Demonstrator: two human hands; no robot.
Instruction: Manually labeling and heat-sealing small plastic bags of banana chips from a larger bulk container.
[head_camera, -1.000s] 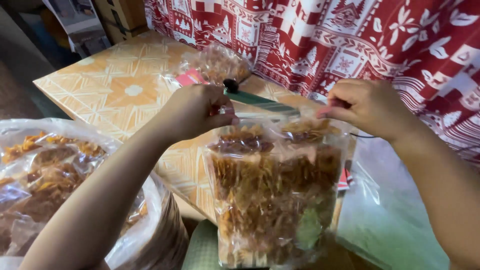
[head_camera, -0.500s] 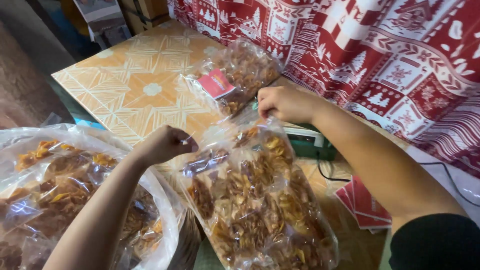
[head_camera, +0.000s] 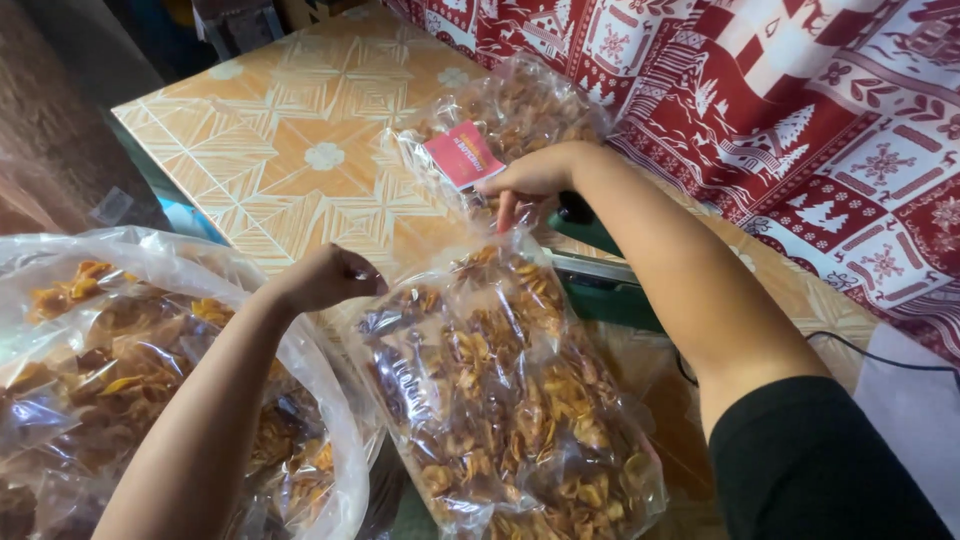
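A clear plastic bag of brown fried chips (head_camera: 510, 400) lies tilted in front of me, its top edge held up. My left hand (head_camera: 325, 277) pinches the bag's left top corner. My right hand (head_camera: 530, 178) grips the right top corner, close to a second sealed chip bag (head_camera: 505, 120) with a pink label (head_camera: 463, 155) lying on the orange patterned tabletop (head_camera: 290, 150). A green heat sealer (head_camera: 600, 275) sits just behind the held bag, mostly hidden by my right arm.
A large open plastic sack of loose chips (head_camera: 120, 370) fills the lower left. A red and white patterned cloth (head_camera: 800, 110) hangs along the right. A black cable (head_camera: 880, 355) runs across the table at the right.
The held bag has dropped lower and tilted flatter. My right hand has moved forward toward the labelled bag; my left hand stays on its corner. The view has shifted down and right.
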